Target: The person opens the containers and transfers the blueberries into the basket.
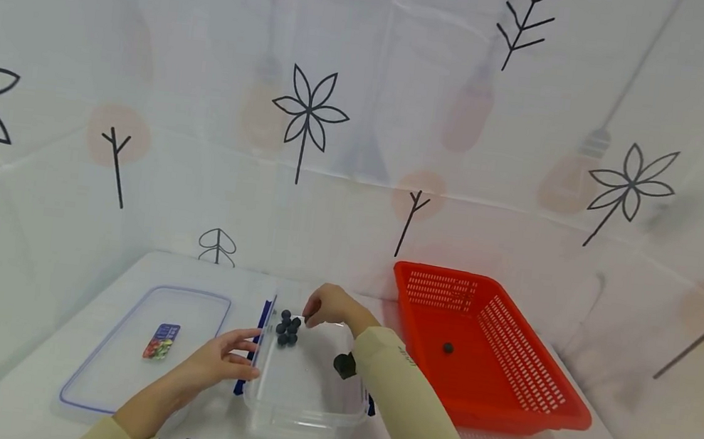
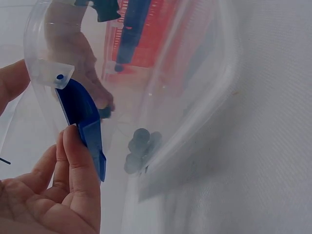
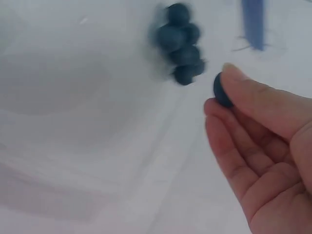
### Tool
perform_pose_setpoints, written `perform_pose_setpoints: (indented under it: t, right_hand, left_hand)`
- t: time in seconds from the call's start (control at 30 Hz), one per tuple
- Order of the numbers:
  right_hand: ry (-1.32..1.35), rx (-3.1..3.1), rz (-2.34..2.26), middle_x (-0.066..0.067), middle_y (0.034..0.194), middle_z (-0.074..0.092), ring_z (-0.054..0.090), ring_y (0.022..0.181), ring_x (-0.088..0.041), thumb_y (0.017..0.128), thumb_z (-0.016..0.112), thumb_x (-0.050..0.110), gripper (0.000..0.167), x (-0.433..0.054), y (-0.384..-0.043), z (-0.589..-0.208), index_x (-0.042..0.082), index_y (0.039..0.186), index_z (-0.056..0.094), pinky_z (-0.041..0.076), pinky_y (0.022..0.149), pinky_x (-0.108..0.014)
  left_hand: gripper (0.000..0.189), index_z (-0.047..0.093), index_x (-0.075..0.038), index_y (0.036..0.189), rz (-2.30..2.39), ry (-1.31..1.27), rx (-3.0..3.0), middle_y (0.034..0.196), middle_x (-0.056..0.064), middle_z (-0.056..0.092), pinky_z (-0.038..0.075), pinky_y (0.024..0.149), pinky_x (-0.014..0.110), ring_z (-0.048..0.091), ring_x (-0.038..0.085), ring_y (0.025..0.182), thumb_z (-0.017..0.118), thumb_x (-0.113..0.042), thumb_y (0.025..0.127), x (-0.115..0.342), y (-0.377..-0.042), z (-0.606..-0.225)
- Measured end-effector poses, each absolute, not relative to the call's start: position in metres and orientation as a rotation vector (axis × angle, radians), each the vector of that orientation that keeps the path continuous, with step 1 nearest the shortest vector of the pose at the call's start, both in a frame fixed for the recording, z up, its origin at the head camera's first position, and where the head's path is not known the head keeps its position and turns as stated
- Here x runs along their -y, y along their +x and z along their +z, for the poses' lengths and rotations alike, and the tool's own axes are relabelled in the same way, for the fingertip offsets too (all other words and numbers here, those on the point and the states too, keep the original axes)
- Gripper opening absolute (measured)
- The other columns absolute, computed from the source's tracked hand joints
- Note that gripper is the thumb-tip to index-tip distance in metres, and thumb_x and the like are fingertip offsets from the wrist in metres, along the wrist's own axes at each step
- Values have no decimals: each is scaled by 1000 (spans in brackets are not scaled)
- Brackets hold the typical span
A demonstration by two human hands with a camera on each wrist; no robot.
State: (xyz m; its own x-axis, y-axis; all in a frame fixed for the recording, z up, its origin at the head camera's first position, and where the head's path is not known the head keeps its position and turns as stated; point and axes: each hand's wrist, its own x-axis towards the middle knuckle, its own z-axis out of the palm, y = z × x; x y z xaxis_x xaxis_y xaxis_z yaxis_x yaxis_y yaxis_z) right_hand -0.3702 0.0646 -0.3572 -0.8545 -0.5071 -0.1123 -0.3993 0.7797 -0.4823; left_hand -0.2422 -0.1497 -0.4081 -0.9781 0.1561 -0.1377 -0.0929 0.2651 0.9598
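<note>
A clear plastic container [image 1: 316, 380] with blue latches stands on the table, several blueberries [image 1: 287, 328] clustered inside its left side. My right hand [image 1: 331, 306] is over the container's far end. In the right wrist view, its thumb and fingers pinch a single blueberry [image 3: 223, 90], apart from the cluster. My left hand [image 1: 223, 359] is at the container's left side. In the left wrist view its fingertips touch a blue latch [image 2: 84, 114], and the thumb is by the clear wall. Through that wall the berries look blurred.
On the right a red perforated basket [image 1: 500, 400] holds one blueberry [image 1: 448, 348]. A clear lid [image 1: 111, 366] with a blue edge lies flat at the left, bearing a colourful label [image 1: 162, 341]. A patterned white curtain [image 1: 351, 226] hangs behind the table.
</note>
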Motion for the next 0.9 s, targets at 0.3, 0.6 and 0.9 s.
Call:
perform_pose_setpoints:
  t: [0.3, 0.6, 0.9]
  right_hand:
    - [-749, -2646, -1060, 2, 85, 65, 60, 80, -14, 80, 73, 8, 16, -69, -345, -321, 9, 96, 71, 52, 78, -25]
    - [-814, -2662, -1187, 3, 87, 67, 62, 81, -12, 82, 72, 13, 17, -79, -316, -303, 10, 99, 71, 52, 78, -25]
    - [-750, -2653, -1348, -1, 89, 68, 63, 83, -15, 81, 72, 12, 20, -103, -295, -300, 6, 100, 71, 52, 77, -27]
  left_hand:
    - [72, 43, -12, 138, 1768, 31, -2340, 122, 11, 53, 48, 84, 47, 55, 21, 96, 78, -21, 75, 150, -242, -407]
    - [72, 40, -9, 140, 1795, 140, -2300, 125, 13, 50, 47, 87, 46, 55, 21, 98, 76, -21, 78, 151, -240, -409]
    - [73, 42, -11, 139, 1788, 88, -2324, 124, 12, 51, 48, 86, 45, 55, 21, 98, 78, -19, 76, 150, -240, -408]
